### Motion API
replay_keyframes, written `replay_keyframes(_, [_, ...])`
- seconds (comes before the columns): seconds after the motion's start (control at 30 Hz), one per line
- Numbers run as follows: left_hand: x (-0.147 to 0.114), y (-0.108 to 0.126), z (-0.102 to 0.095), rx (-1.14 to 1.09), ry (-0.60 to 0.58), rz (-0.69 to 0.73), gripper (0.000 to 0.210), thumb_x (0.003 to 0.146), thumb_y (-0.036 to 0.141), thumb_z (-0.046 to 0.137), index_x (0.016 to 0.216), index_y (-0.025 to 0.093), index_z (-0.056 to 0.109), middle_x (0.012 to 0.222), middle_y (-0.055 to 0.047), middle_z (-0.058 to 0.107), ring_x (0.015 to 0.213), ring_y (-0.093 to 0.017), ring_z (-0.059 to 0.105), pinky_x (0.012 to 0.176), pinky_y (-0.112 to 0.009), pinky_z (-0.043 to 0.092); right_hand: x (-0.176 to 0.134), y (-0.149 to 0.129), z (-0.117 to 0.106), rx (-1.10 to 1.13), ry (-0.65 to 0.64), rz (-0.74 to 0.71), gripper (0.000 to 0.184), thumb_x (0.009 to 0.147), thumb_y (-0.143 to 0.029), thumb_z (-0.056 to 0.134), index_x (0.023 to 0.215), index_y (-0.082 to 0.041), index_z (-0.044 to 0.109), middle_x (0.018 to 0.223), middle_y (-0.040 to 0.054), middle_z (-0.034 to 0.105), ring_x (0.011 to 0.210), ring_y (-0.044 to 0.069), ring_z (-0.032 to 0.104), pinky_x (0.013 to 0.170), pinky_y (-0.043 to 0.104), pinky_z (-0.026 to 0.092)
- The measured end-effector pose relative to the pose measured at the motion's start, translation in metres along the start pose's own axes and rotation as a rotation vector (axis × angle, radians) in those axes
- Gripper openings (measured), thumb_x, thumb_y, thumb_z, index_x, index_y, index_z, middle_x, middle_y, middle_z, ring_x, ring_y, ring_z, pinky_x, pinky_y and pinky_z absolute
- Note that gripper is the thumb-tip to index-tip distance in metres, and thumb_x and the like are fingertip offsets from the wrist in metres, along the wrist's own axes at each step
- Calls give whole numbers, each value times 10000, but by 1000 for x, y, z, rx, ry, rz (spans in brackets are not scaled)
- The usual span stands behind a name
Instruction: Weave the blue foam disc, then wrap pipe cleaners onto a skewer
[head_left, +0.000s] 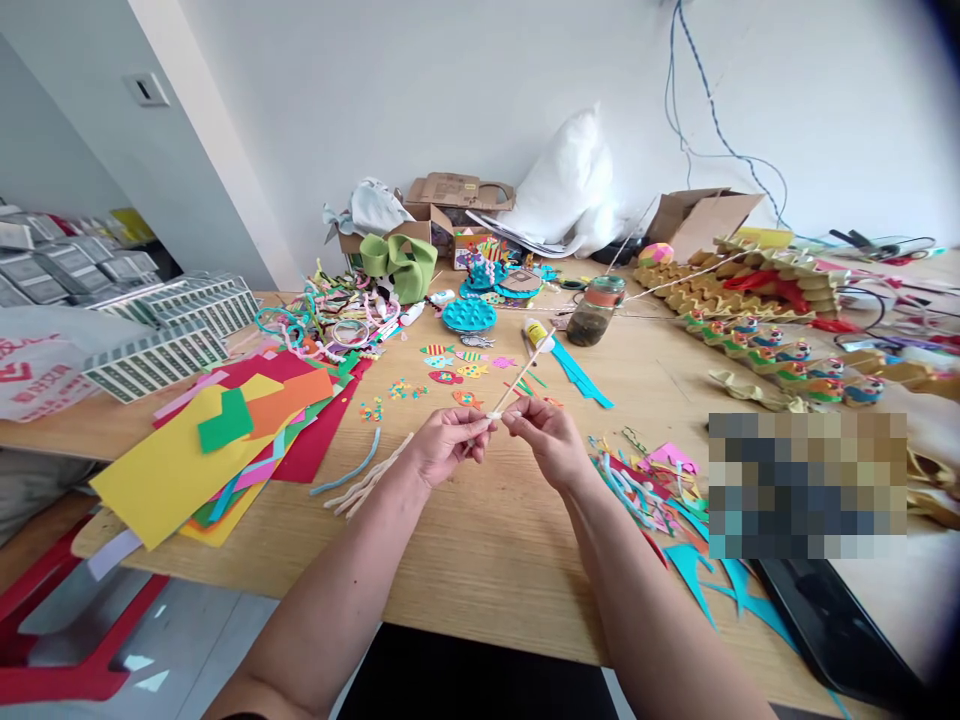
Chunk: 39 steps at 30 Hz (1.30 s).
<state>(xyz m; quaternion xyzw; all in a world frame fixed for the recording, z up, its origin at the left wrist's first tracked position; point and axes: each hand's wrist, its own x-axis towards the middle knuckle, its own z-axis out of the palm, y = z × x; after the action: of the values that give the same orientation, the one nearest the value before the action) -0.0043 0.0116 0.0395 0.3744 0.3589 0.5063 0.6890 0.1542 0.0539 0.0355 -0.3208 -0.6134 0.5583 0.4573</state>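
My left hand (pixel 448 440) pinches the lower end of a thin wooden stick (pixel 521 373), which slants up to the right. Something small and white (pixel 494 415) sits around that end, between the fingertips. Close beside it, my right hand (pixel 551 440) has its thumb and forefinger pressed together on a bit of the white material; its exact kind is too small to tell. Left of my hands lie cream pipe cleaners (pixel 369 478) and a light blue one (pixel 349 468). Several paper fish (pixel 447 377) lie just beyond my hands, and a glue bottle (pixel 538 335) stands behind the stick.
Coloured paper sheets (pixel 176 455) are piled at left. Paper scraps (pixel 645 485) lie at right, near a black tray (pixel 832 620). Farther back are a glass jar (pixel 596 312), a blue paper plate (pixel 469 315), egg cartons (pixel 750 285) and a craft heap (pixel 337 315).
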Motion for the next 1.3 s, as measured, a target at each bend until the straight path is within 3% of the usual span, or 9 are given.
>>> replay_keyframes(0.13, [-4, 1, -5, -163, -209, -123, 167, 682, 241, 718, 758, 101, 667, 521, 25, 483, 424, -38, 431, 464, -198, 322, -2, -2, -2, 94, -114, -25, 206, 720, -370, 694, 722, -184, 605, 671, -2, 562, 631, 129, 486, 606, 267, 376])
replay_keyframes(0.27, [-3, 0, -5, -205, -257, -156, 148, 713, 221, 694, 789, 98, 662, 537, 27, 465, 439, -33, 425, 472, -190, 311, -1, 0, -4, 102, -119, -32, 179, 732, -347, 690, 727, -187, 610, 670, -7, 560, 634, 126, 485, 616, 266, 375])
replay_keyframes(0.5, [1, -2, -1, 45, -7, -56, 261, 719, 283, 676, 912, 135, 581, 627, 15, 554, 492, -54, 476, 492, -187, 362, 4, 6, -6, -6, 7, 19, 220, 685, -370, 705, 665, -178, 598, 610, -14, 543, 594, 121, 465, 581, 257, 371])
replay_keyframes(0.7, [5, -12, 2, 370, 74, 75, 344, 720, 400, 656, 922, 150, 534, 581, 11, 587, 476, -92, 520, 477, -209, 415, 4, 8, -4, -139, 41, -32, 202, 716, -351, 656, 666, -169, 584, 629, -3, 555, 596, 127, 491, 584, 261, 391])
replay_keyframes(0.93, [7, -18, 5, 685, 224, 183, 319, 827, 454, 487, 868, 150, 576, 664, -34, 636, 465, -103, 576, 465, -210, 438, 1, 4, 0, -316, 62, -85, 226, 764, -373, 607, 671, -167, 605, 636, 22, 601, 605, 143, 516, 591, 274, 405])
replay_keyframes(1.1, [4, -14, 11, 349, 135, 93, 303, 779, 446, 566, 801, 145, 542, 558, 8, 582, 397, -85, 520, 414, -195, 407, -1, -2, -1, -335, 37, -104, 209, 781, -355, 603, 673, -175, 607, 659, 31, 611, 624, 152, 521, 608, 286, 406])
replay_keyframes(1.3, [-1, -6, 8, -88, -134, -43, 202, 744, 315, 652, 779, 122, 607, 482, 42, 506, 336, -29, 384, 377, -171, 322, -3, -8, -6, -32, -73, -47, 247, 722, -410, 684, 699, -183, 589, 660, 9, 582, 643, 148, 523, 634, 284, 415])
